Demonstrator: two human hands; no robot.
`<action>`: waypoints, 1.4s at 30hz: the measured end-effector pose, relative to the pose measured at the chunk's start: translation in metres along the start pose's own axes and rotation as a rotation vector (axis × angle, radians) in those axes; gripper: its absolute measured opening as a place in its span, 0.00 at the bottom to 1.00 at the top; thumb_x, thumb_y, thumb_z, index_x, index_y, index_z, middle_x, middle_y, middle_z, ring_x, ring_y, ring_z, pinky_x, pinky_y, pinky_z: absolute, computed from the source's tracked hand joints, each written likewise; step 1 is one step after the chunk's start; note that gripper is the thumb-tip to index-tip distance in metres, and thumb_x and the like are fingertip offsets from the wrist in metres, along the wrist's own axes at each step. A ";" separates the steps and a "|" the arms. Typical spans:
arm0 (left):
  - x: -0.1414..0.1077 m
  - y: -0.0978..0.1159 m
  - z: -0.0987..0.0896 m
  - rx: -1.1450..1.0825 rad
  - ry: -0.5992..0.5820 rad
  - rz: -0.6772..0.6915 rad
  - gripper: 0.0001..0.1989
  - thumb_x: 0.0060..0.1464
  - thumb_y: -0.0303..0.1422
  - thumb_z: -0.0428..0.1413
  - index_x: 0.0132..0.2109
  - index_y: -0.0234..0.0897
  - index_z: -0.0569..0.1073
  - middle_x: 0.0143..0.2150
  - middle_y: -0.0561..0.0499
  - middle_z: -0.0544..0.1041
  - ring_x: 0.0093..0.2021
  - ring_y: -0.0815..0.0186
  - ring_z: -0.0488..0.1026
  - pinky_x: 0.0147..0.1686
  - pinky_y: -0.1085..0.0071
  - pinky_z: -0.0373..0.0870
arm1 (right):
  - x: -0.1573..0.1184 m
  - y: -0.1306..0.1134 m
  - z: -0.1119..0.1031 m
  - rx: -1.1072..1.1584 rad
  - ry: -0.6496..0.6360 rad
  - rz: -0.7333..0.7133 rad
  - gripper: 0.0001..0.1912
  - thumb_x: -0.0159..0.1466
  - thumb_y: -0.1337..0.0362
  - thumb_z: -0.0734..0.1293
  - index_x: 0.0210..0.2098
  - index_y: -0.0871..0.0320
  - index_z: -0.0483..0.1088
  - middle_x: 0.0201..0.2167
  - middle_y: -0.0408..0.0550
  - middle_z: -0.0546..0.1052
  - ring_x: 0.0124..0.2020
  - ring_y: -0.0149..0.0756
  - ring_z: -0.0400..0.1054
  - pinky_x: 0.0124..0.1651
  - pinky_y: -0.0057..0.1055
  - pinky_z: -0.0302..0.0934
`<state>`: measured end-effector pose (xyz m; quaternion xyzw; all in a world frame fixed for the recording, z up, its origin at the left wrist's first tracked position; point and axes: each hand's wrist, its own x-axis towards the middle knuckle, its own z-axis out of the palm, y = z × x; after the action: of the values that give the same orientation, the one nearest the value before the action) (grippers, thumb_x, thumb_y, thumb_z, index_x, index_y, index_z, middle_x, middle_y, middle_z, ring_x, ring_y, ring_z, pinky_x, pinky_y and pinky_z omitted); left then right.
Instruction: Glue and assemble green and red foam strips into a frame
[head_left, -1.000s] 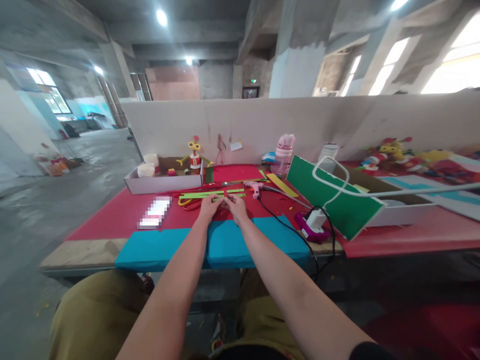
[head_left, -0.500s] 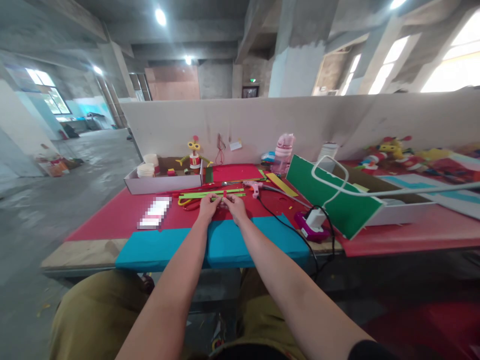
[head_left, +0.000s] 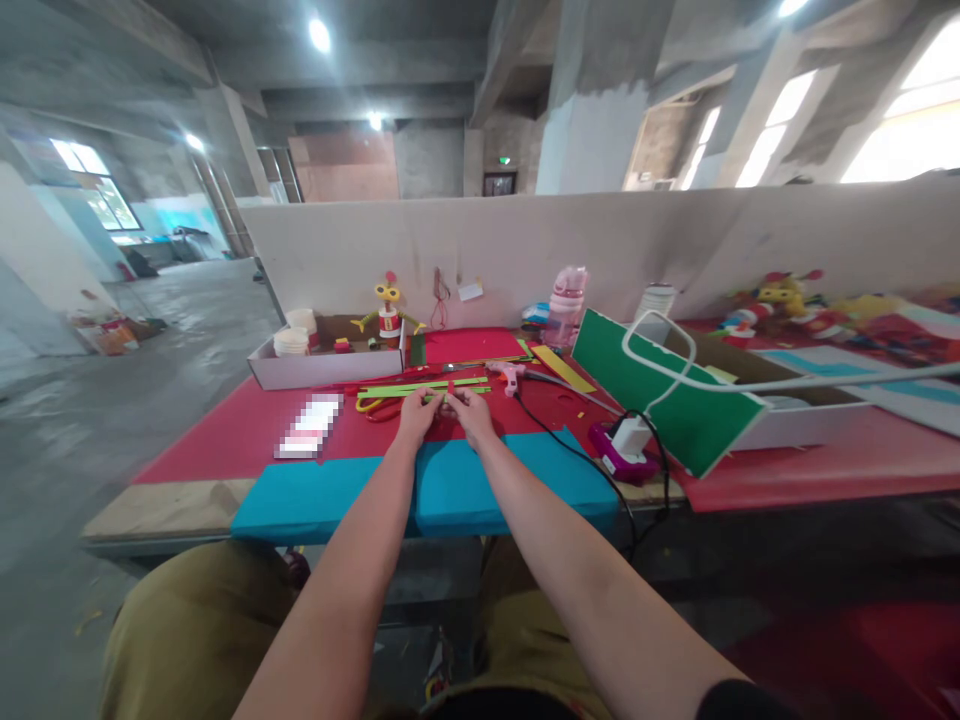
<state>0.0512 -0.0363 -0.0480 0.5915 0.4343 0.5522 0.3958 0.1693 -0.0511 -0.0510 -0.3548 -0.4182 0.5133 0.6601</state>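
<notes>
My left hand [head_left: 417,412] and my right hand [head_left: 472,412] meet over the red table top, fingers closed in a pinch. Between their fingertips a small red piece [head_left: 451,387] sticks up, with a bit of green beside it; the fingers hide most of it, so its kind is unclear. Just behind the hands lie several light green strips [head_left: 420,387]. Yellow-handled scissors [head_left: 367,405], partly covered by the strips, rest to the left of my left hand. Beyond my right hand lies a pink glue gun [head_left: 510,376] with a black cord. Both forearms pass over blue padding [head_left: 517,480] at the table edge.
A white box [head_left: 326,370] with cups stands at the back left, a toy figure [head_left: 388,310] behind it. A blurred-out flat object [head_left: 309,426] lies left. On the right are a purple power strip [head_left: 622,460], a leaning green board [head_left: 660,385], a pink bottle [head_left: 566,305] and a looping white cable [head_left: 787,383].
Both hands stay in nearly the same place, with only slight finger movement around the small red piece. Everything else on the table lies as before.
</notes>
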 end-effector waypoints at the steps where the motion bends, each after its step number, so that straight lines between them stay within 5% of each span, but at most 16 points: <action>1: 0.000 0.000 0.000 0.001 -0.002 0.003 0.11 0.44 0.39 0.60 0.30 0.36 0.71 0.22 0.54 0.72 0.22 0.69 0.67 0.25 0.73 0.63 | 0.000 0.000 0.000 0.004 0.001 0.000 0.18 0.44 0.53 0.73 0.28 0.57 0.68 0.22 0.38 0.72 0.26 0.31 0.69 0.36 0.34 0.68; 42: 0.006 -0.012 0.000 0.164 0.006 0.117 0.07 0.48 0.36 0.56 0.31 0.36 0.72 0.25 0.53 0.73 0.26 0.68 0.68 0.29 0.73 0.64 | 0.000 0.001 -0.001 -0.025 0.005 -0.014 0.14 0.46 0.57 0.73 0.27 0.57 0.67 0.22 0.39 0.73 0.26 0.32 0.69 0.36 0.34 0.69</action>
<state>0.0508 -0.0268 -0.0571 0.6443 0.4440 0.5388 0.3120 0.1703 -0.0511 -0.0524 -0.3615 -0.4254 0.5025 0.6602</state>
